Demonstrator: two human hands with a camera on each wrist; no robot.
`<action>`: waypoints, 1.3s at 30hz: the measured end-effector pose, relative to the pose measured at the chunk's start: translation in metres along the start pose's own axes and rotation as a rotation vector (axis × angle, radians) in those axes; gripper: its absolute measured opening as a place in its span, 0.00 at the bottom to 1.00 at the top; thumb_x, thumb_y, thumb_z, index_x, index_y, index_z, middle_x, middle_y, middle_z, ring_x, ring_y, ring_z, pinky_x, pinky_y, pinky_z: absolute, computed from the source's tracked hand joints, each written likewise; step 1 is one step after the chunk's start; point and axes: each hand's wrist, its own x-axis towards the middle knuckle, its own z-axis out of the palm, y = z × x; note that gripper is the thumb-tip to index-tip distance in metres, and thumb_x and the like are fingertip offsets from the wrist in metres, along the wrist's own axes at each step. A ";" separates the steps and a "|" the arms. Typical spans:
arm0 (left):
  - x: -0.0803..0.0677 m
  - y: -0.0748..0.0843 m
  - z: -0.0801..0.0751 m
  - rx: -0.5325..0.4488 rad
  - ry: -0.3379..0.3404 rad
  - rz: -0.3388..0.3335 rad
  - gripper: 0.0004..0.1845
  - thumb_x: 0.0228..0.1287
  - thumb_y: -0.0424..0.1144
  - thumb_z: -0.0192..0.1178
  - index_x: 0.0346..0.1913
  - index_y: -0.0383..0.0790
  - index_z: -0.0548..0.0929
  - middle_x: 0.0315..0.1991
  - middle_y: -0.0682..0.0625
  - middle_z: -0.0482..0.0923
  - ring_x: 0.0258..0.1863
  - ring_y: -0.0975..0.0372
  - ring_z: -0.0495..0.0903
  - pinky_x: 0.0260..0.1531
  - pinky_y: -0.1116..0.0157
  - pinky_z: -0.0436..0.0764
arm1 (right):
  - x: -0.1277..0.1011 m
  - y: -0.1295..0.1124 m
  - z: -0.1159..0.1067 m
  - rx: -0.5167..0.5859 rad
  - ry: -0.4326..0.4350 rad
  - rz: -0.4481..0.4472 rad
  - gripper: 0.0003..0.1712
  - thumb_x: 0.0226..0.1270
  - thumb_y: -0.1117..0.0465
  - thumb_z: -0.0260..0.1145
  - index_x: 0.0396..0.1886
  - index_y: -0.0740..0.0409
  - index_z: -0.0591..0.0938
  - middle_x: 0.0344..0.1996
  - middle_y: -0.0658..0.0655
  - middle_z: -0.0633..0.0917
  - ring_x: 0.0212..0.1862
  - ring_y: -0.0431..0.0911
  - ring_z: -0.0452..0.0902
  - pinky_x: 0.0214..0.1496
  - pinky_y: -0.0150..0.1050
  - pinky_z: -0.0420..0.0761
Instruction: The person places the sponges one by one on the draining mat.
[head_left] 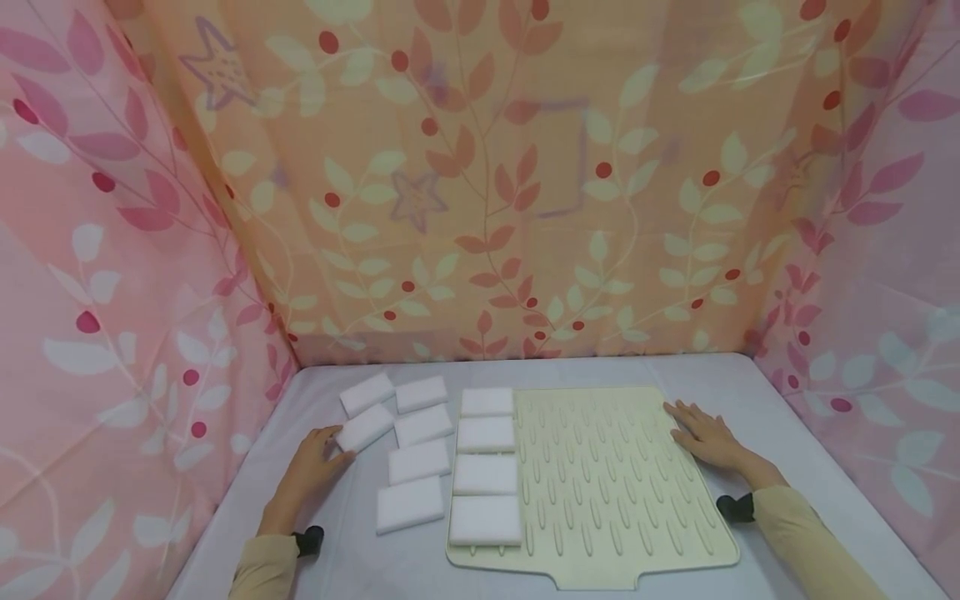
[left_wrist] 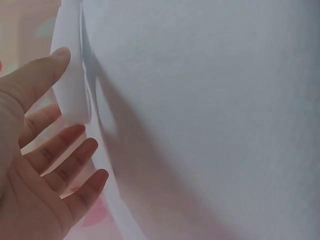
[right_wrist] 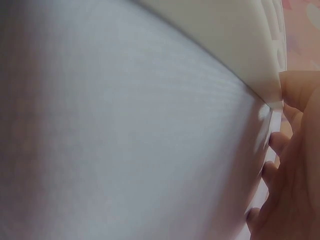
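Left hand (head_left: pixel 313 472) lay flat on the tabletop (head_left: pixel 360 567) w/ fingers relaxed & spread, gripping nothing; thumb tip just touched the near corner of a white sponge block (head_left: pixel 365 427), which lay up & to the right of the palm, long axis tilted, running from near-left to far-right. Left wrist view agreed: fingers (left_wrist: pixel 70 170) apart, the sponge's edge (left_wrist: pixel 70 75) by the thumb tip. That hand was far nearer this sponge than the right hand, which sat well apart across the mat. Around it: another loose sponge (head_left: pixel 367 393) just behind, then a second column of four, far (head_left: pixel 422 393), next (head_left: pixel 423 425), next (head_left: pixel 419 461), nearest (head_left: pixel 409 504), all on bare tabletop & slightly askew. Right of those, a cream ridged drying mat (head_left: pixel 607 492) w/ four more sponges (head_left: pixel 486 471) lined up in a column along its left edge, touching or nearly so. Nothing stood between the left hand & the touched sponge; the second-column sponges lay between it & the mat. Right hand (head_left: pixel 705 437) rested palm-down on the mat's far right edge, fingers straight, pressing not gripping; right wrist view showed fingertips (right_wrist: pixel 277 145) at the mat's rim (right_wrist: pixel 240 45). Floral fabric (head_left: pixel 480 183) walled in three sides.
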 end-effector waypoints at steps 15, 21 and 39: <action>-0.007 0.006 -0.017 -0.011 0.030 -0.003 0.32 0.53 0.42 0.68 0.57 0.26 0.72 0.50 0.31 0.73 0.52 0.41 0.70 0.53 0.44 0.67 | 0.001 0.005 0.001 -0.004 -0.020 0.011 0.34 0.70 0.47 0.52 0.69 0.60 0.60 0.67 0.74 0.56 0.67 0.73 0.43 0.58 0.73 0.37; -0.007 0.005 -0.018 -0.006 0.023 -0.009 0.32 0.53 0.43 0.67 0.57 0.27 0.72 0.51 0.31 0.72 0.53 0.41 0.70 0.53 0.43 0.67 | 0.001 0.005 0.001 -0.006 -0.015 -0.001 0.34 0.70 0.47 0.51 0.69 0.59 0.60 0.67 0.74 0.56 0.66 0.73 0.44 0.58 0.74 0.38; -0.005 -0.001 -0.019 0.001 0.043 0.009 0.33 0.53 0.44 0.68 0.57 0.26 0.71 0.50 0.30 0.72 0.52 0.41 0.70 0.52 0.43 0.67 | 0.002 0.004 0.000 -0.018 -0.011 -0.004 0.34 0.70 0.47 0.52 0.69 0.59 0.61 0.67 0.73 0.57 0.66 0.73 0.46 0.58 0.74 0.40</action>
